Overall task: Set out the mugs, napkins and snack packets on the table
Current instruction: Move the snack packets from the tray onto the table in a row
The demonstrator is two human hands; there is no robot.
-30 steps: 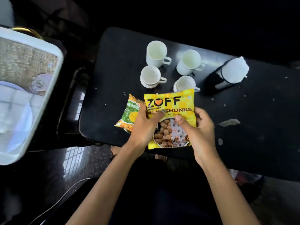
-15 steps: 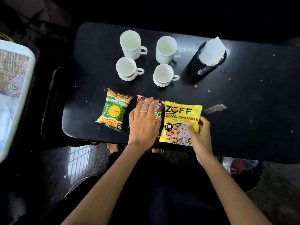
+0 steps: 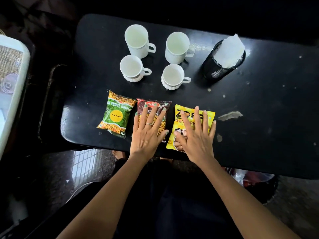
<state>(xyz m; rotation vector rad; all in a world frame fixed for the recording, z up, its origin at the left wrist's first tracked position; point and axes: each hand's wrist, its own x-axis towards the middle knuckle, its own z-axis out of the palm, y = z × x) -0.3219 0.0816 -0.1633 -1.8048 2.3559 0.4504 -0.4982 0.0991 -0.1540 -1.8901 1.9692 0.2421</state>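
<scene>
Nearest the table's front edge, three snack packets lie in a row: the green packet at the left, the dark red packet in the middle, the yellow packet beside it. The left hand rests spread flat on the red one, the right hand spread flat on the yellow. Behind the packets stand four white mugs and a mesh holder of napkins. The layout looks essentially finished; only smoothing remains. A paper scrap lies right of the packets, blocking nothing.
</scene>
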